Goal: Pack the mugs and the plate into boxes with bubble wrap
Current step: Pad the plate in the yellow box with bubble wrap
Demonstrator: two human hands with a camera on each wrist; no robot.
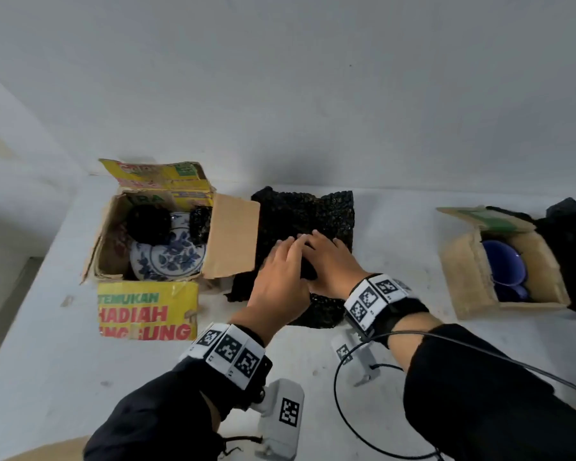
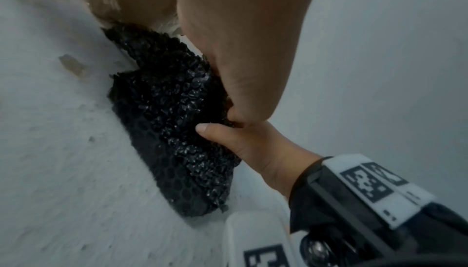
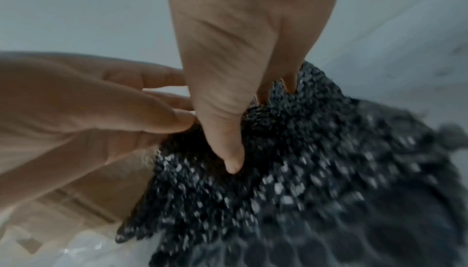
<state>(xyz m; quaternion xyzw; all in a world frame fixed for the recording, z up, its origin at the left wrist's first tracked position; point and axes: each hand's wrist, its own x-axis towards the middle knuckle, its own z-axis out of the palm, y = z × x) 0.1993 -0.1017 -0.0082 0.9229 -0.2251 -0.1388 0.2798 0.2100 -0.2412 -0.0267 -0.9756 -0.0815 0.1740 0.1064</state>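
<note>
The black bubble wrap (image 1: 305, 224) lies spread on the white table (image 1: 64, 344), just right of the open yellow box (image 1: 147, 311), and both your hands rest on a lump folded inside it. Your left hand (image 1: 280, 277) presses down with fingers almost straight, and your right hand (image 1: 330, 261) lies next to it, fingers long on top while its thumb (image 2: 215, 131) hooks under the wrap's edge, so it holds the wrap. The blue-flowered plate (image 1: 170, 257) sits in the yellow box with two black wrapped bundles (image 1: 148, 224), and a blue mug (image 1: 504, 267) sits in the brown box (image 1: 463, 271) far to your right
</note>
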